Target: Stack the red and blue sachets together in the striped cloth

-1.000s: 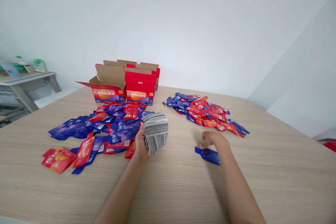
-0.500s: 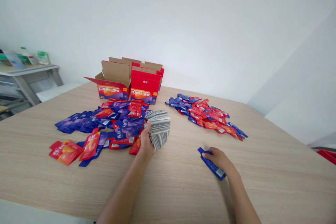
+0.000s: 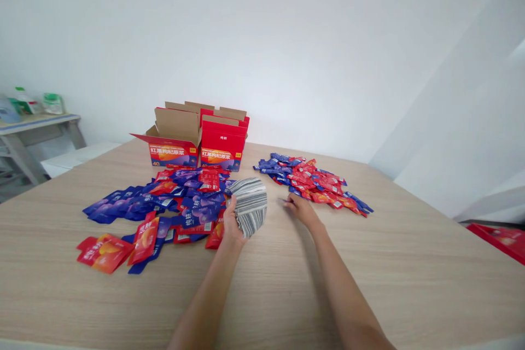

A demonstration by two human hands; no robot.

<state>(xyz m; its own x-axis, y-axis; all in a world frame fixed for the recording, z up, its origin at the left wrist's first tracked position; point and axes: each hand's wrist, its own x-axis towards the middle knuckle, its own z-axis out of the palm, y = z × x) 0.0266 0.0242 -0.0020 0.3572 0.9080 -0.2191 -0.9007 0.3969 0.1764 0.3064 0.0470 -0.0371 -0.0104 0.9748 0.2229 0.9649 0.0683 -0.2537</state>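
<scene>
My left hand (image 3: pixel 231 225) is closed round a thick fanned stack of sachets (image 3: pixel 251 211), held upright with their grey edges showing, just above the wooden table (image 3: pixel 410 268). My right hand (image 3: pixel 302 209) is a little to the right of the stack, fingers pinched on a thin sachet (image 3: pixel 284 200) seen edge-on and pointing toward the stack. A wide scatter of red and blue sachets (image 3: pixel 156 205) lies left of my left hand. A smaller heap of red and blue sachets (image 3: pixel 314 180) lies just beyond my right hand.
Two open red cartons (image 3: pixel 174 145) (image 3: pixel 223 145) stand at the back of the table behind the left scatter. A grey side table (image 3: pixel 36 120) with bottles is far left. A red flat object (image 3: pixel 500 238) lies off the table at the right.
The blue sachet that lay on the table under my right hand is gone from there. My right hand has moved up and left toward the stack. My left hand has barely moved.
</scene>
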